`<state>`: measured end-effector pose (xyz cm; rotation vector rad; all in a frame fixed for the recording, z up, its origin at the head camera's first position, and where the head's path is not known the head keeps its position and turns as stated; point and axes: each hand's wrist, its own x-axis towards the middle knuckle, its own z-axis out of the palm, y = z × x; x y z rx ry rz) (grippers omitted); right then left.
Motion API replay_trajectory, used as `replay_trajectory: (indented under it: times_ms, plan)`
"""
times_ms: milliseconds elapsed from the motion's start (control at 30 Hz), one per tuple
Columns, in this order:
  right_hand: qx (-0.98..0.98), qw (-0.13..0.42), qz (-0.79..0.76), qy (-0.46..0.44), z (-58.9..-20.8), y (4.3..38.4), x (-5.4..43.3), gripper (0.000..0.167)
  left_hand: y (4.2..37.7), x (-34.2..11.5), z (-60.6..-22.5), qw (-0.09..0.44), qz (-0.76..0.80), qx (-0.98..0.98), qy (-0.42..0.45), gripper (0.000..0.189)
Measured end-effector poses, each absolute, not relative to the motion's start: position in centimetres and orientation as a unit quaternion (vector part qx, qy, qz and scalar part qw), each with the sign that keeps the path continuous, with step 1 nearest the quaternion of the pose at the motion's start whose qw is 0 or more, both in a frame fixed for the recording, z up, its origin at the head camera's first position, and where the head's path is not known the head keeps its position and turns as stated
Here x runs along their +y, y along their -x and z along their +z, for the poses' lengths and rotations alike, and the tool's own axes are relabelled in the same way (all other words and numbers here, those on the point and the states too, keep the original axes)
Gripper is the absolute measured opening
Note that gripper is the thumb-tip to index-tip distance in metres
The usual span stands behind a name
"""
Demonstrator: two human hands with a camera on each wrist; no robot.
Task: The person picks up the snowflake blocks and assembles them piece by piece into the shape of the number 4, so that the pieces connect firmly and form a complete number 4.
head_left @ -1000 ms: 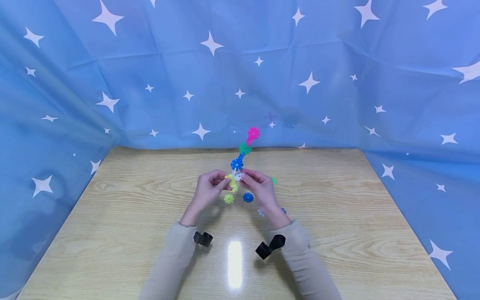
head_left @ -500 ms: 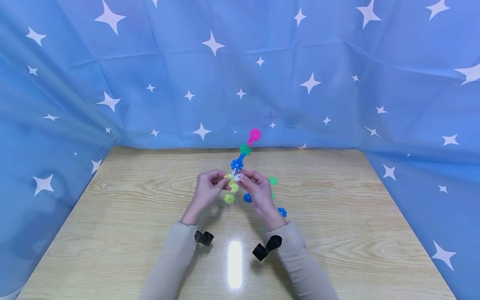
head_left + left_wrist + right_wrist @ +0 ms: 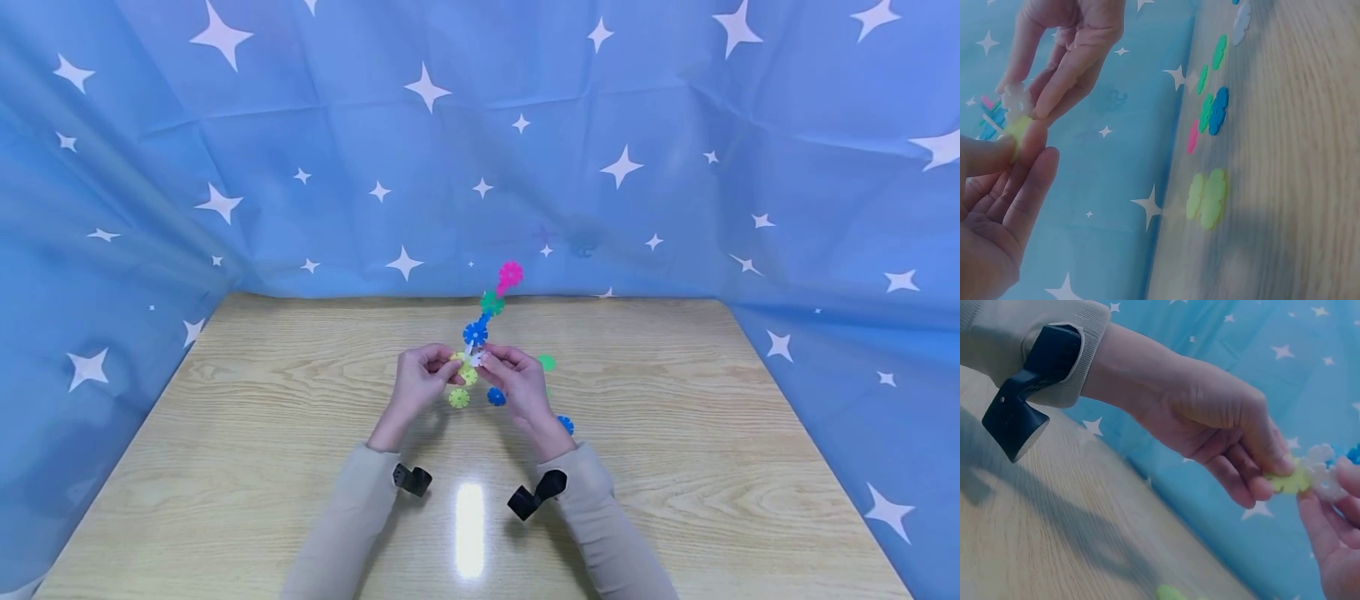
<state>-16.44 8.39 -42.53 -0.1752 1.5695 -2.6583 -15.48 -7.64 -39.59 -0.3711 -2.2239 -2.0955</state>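
Between thumb and fingers, my left hand (image 3: 422,379) pinches a yellow snowflake building disc (image 3: 1018,132). My right hand (image 3: 522,385) pinches a white snowflake disc (image 3: 1327,481) at the near end of a chain of joined discs. Beyond the white part, the chain rises away through a blue disc (image 3: 475,334) and a green disc (image 3: 492,302) to a pink disc (image 3: 511,273) at its far tip. The yellow disc's edge meets the white disc's edge in both wrist views. Both hands are raised over the table, and fingertips partly cover the two discs.
Loose discs lie on the wooden table (image 3: 262,433) below the hands: a yellow-green one (image 3: 459,398), a blue one (image 3: 497,396), a green one (image 3: 547,362) and another blue one (image 3: 566,426). A pink disc (image 3: 1193,137) shows in the left wrist view. A starry blue curtain (image 3: 337,150) hangs behind.
The chain's far end has dipped slightly. Over the second, the right hand and forearm have shifted a little left, uncovering the green disc on the table. Both grips stay the same.
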Motion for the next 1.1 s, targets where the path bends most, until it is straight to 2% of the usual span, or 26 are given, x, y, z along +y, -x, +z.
replay_trajectory:
  times_ms: [167, 400, 567, 733, 900, 1100]
  plan:
    - [0.518, 0.031, -0.853, 0.052, -42.7, 16.6, 8.5, 0.008, 15.4, -7.6, -39.6, 0.018, -0.678, -0.726, 0.113, 0.009]
    - [0.529, 0.04, -0.848, 0.002, -42.5, 16.9, 8.5, 0.018, 15.6, -7.5, -39.7, 0.027, -0.677, -0.727, 0.115, 0.007]
    - [0.517, 0.032, -0.855, 0.005, -42.4, 16.8, 8.3, 0.023, 16.5, -7.4, -41.4, 0.036, -0.688, -0.714, 0.122, 0.007]
    - [0.529, 0.031, -0.848, 0.008, -42.2, 16.8, 8.4, 0.02, 17.1, -7.4, -42.2, 0.042, -0.687, -0.714, 0.126, 0.009]
    - [0.568, 0.027, -0.823, 0.019, -41.7, 17.0, 8.8, 0.013, 16.3, -7.6, -40.0, 0.029, -0.678, -0.723, 0.129, 0.008]
    - [0.665, 0.029, -0.745, 0.044, -41.5, 16.8, 11.5, 0.038, 15.9, -8.0, -38.5, 0.017, -0.657, -0.744, 0.12, 0.009]
